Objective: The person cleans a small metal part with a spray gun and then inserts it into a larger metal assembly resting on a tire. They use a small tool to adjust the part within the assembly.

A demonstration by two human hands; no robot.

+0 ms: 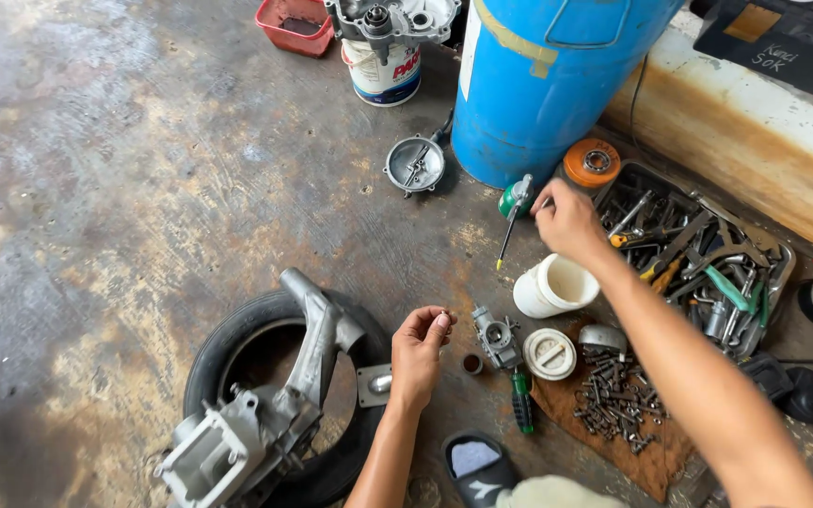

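- Pinching a tiny metal part (443, 314) between thumb and fingertips of left hand (419, 350), just at 9 o'clock of carburetor (498, 336) on the floor.
- Closing right hand (568, 222) on green-handled screwdriver (514, 209), at 12 o'clock of white plastic cup (553, 286).
- Lying at 3 o'clock: tool tray (783, 273); at 6 o'clock: bolts on brown rag (656, 461).

On the floor (143, 169), the tyre (237, 348) with an engine casing (275, 395) on it lies left of the carburettor (498, 337); the cup (554, 285) stands just behind the carburettor, the tool tray (783, 268) to its right, the barrel (548, 85) behind
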